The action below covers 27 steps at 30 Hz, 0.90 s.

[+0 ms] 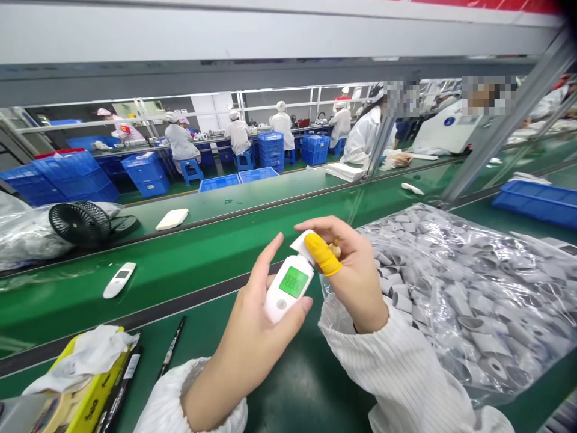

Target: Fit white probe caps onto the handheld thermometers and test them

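Observation:
My left hand is closed around a white handheld thermometer, tilted with its head up and to the right. Its small screen glows green with dark digits, and a round grey button sits below. My right hand wears a yellow finger cot on the thumb. It pinches a white cap at the thermometer's head; whether the cap is fully seated there I cannot tell. Another yellowish finger cot shows partly behind the thumb. To the right, a clear plastic bag holds many grey tube-shaped plastic parts.
Another white thermometer lies on the green conveyor belt. At left are a black fan, a yellow box with a white cloth, and a black pen. A blue tray stands right; co-workers sit beyond.

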Available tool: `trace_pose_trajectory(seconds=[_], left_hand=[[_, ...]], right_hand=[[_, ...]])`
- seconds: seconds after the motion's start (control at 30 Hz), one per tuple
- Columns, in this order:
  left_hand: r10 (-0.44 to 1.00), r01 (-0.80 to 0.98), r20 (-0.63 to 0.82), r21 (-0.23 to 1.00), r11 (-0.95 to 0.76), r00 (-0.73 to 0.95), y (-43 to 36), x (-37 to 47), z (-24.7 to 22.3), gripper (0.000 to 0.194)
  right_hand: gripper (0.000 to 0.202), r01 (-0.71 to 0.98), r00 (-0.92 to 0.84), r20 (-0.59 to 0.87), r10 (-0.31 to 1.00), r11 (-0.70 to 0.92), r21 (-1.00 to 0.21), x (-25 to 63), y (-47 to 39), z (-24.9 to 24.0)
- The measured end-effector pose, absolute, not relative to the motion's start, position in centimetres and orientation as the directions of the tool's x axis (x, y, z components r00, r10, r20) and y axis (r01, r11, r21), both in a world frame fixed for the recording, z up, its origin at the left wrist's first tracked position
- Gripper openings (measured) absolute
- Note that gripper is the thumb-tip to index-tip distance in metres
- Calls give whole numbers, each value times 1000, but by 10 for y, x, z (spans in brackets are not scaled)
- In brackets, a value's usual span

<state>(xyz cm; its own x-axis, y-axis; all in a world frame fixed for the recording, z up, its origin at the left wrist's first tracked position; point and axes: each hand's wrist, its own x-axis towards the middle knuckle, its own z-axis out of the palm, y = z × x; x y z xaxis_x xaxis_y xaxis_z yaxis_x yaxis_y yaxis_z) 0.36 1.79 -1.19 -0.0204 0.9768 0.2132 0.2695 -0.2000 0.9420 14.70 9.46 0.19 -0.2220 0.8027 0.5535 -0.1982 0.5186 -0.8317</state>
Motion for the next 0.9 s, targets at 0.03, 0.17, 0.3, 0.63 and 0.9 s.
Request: trace_pose_trajectory(seconds=[0.03,0.17,0.3,0.63,0.9], left_hand=[[977,276,213,940,-198,-25,18,4,-12,74],[982,295,188,940,-172,-25,17,4,-10,76],[984,272,176,949,-162,-28,19,6,-10,75],[980,143,84,984,-110,180,15,-10,-4,73],[961,25,-8,1000,1,276,13,-10,-2,66]], right_hand=[[17,-181,-223,559,798,530,-829,146,94,1],[14,-106,-169,584,794,574,-812,143,90,0],[11,-36,-179,614,768,619,-785,141,88,0],[21,-150,-257,545,798,524,-839,145,95,-2],[19,-185,-282,514,810,480,-858,148,97,0]])
